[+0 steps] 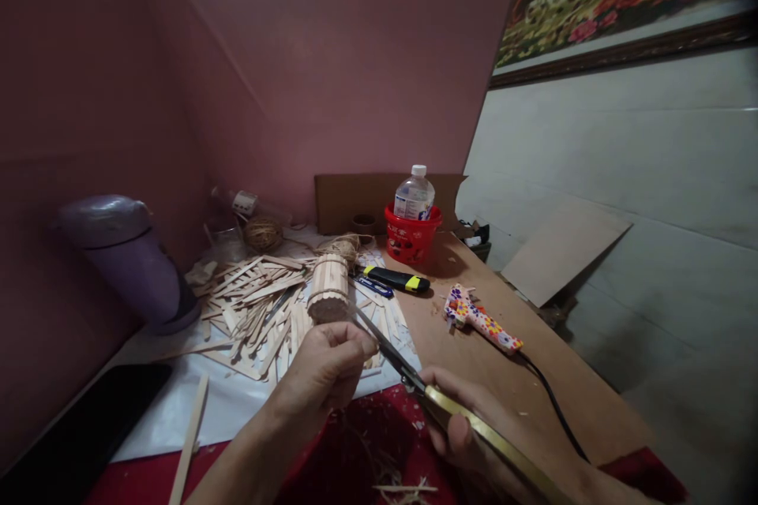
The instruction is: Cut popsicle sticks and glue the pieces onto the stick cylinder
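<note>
My right hand [467,418] is wrapped around a pair of scissors [408,371] with dark blades and gold-coloured handles. Its blades point up and left, passing close by the fingertips of my left hand [335,359]. Those left fingers are closed in a pinch, and whatever lies between them is too small or hidden to make out. Just beyond the left hand, a small barrel of craft sticks [329,280] lies tilted, one round end facing me. Many loose craft sticks [254,308] are heaped to its left on white paper.
A black-and-yellow utility knife [396,278] lies behind the hands. A flowered glue gun [482,319] with a black cord rests on the right. Farther back are a red bucket [411,241] with a plastic bottle [414,196], and twine [264,234]. A purple tumbler [133,268] stands left.
</note>
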Demonstrator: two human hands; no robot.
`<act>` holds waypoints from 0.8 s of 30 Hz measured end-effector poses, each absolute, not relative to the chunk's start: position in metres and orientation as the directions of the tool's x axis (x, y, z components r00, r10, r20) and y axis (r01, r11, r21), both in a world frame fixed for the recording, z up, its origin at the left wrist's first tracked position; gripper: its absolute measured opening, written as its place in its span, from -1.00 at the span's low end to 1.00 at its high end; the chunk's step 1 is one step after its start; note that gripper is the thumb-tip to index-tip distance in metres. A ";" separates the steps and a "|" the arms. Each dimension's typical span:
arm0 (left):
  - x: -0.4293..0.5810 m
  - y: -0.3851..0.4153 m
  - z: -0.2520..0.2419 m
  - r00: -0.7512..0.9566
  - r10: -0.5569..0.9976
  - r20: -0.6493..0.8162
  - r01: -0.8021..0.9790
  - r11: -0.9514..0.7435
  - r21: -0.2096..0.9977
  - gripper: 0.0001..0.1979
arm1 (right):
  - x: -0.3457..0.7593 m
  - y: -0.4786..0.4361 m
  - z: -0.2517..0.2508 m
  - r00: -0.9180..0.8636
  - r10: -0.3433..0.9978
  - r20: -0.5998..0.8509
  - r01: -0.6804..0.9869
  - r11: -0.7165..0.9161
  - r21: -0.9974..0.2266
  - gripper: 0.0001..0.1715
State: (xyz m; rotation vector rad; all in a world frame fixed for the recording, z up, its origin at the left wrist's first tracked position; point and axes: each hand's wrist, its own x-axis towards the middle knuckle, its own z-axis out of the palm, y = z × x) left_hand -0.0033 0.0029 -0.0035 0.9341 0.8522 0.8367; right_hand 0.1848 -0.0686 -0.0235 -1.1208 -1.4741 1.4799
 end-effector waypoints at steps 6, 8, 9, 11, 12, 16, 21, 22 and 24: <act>-0.004 0.002 -0.001 0.407 0.882 -0.236 -0.214 0.344 0.914 -0.72 | 0.175 -0.068 -0.029 -0.320 0.945 -0.074 0.046 -0.063 -0.997 -0.20; -0.004 0.003 -0.002 0.404 0.882 -0.242 -0.202 0.344 0.917 -0.71 | 0.173 -0.068 -0.029 -0.305 0.950 -0.060 0.046 -0.048 -0.998 -0.20; -0.005 0.003 -0.002 0.404 0.881 -0.246 -0.195 0.346 0.918 -0.71 | 0.172 -0.068 -0.029 -0.308 0.949 -0.061 0.051 -0.047 -0.998 -0.20; -0.006 0.004 -0.002 0.411 0.876 -0.251 -0.189 0.351 0.917 -0.71 | 0.173 -0.068 -0.027 -0.323 0.944 -0.071 0.063 -0.053 -0.997 -0.18; -0.006 0.005 -0.002 0.417 0.873 -0.251 -0.189 0.354 0.916 -0.71 | 0.174 -0.068 -0.027 -0.325 0.943 -0.072 0.064 -0.054 -0.997 -0.17; -0.008 0.005 0.001 0.452 0.856 -0.250 -0.186 0.364 0.912 -0.72 | 0.180 -0.069 -0.022 -0.348 0.933 -0.093 0.059 -0.077 -0.995 -0.18; -0.012 0.004 0.004 0.469 0.845 -0.258 -0.164 0.370 0.914 -0.73 | 0.179 -0.080 -0.008 -0.325 0.938 -0.119 0.101 -0.091 -0.991 -0.27; -0.012 0.004 0.004 0.469 0.845 -0.257 -0.161 0.368 0.916 -0.74 | 0.178 -0.083 -0.005 -0.300 0.948 -0.108 0.113 -0.077 -0.991 -0.30; -0.014 0.005 0.004 0.468 0.847 -0.251 -0.158 0.360 0.920 -0.76 | 0.175 -0.085 0.000 -0.266 0.960 -0.089 0.131 -0.055 -0.990 -0.34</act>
